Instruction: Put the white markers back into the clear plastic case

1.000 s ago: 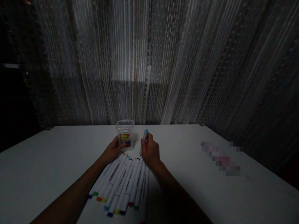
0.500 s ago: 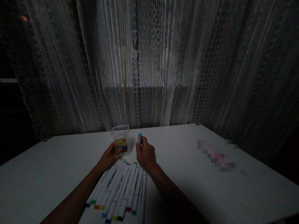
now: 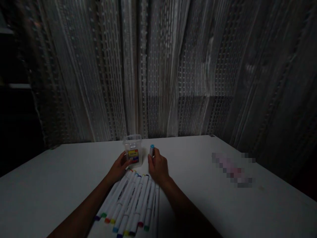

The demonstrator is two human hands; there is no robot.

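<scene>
A clear plastic container (image 3: 137, 162) with a yellow and blue label stands upright on the white table, its top uncovered. My left hand (image 3: 119, 168) grips its lower left side, the thumb across the label. Just to the right, my right hand (image 3: 159, 168) is closed around a marker (image 3: 152, 150) held upright, its light blue end pointing up. Below both hands, several white markers (image 3: 131, 201) with coloured ends lie side by side in a fanned row. The lower part of the held marker is hidden by my fingers.
The white table (image 3: 193, 155) reaches back to a grey striped curtain (image 3: 158, 72). At the right lies a blurred-out pinkish object (image 3: 231, 168). The room is dim, and dark shelving shows at the far left.
The whole view has shifted slightly, so everything sits a little further right and lower. Both hands keep their holds on the container and the marker.
</scene>
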